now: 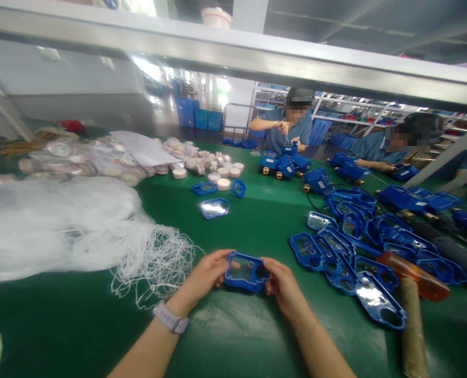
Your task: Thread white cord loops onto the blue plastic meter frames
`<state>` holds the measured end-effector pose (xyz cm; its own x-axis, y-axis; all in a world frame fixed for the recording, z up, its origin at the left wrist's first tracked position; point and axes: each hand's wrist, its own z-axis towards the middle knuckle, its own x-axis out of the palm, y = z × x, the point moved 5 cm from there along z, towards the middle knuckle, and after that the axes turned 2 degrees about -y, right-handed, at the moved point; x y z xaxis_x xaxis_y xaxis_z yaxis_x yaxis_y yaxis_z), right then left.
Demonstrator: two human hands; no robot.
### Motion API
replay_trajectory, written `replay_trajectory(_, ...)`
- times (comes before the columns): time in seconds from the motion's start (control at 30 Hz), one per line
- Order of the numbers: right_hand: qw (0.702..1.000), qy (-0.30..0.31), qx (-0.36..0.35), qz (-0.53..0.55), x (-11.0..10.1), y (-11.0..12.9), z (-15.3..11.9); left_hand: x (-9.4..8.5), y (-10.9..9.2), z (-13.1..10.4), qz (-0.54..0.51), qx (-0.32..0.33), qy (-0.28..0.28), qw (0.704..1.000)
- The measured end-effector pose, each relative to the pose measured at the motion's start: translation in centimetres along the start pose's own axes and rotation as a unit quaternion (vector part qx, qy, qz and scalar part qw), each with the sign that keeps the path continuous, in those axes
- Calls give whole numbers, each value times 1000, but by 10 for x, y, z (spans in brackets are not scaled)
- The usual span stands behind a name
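A blue plastic frame (246, 283) with a clear window and a round opening at its right is held between both hands, low over the green table. My left hand (211, 270) grips its left end, fingers wrapped round the edge. At the right end, my right hand (279, 281) closes on it with thumb and fingers. White strings (158, 257) lie in a tangle just left of my left hand. To the right of my hands is a pile of similar blue frames (338, 257).
A mallet (413, 310) lies at right. Clear plastic bags (55, 226) and packed white rolls (115, 157) cover the left. Loose blue covers (215, 208) and assembled blue units (286, 165) stand farther back. Two people (292, 123) (391, 144) work across the table beneath a metal shelf beam (233, 47).
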<state>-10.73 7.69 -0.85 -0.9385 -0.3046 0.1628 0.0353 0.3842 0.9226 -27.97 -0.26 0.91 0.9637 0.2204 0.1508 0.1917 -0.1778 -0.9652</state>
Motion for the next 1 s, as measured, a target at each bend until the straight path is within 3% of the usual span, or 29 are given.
replay_trajectory(0.3, 999, 23, -19, -37, 7, 8, -11, -7, -11, -1, 54, 40, -58, 996)
replay_trajectory(0.63, 993, 67, -23, -95, 12, 1, -13, -12, -8, 2, 115, 61, -67, 989)
replay_trajectory(0.87, 997, 41, -13, -60, 10, 0, -10, -9, -14, -1, 99, 64, -68, 991)
replay_trajectory(1.0, 999, 33, -3, -40, 8, 0, -8, -6, -10, -1, 61, 34, -43, 997)
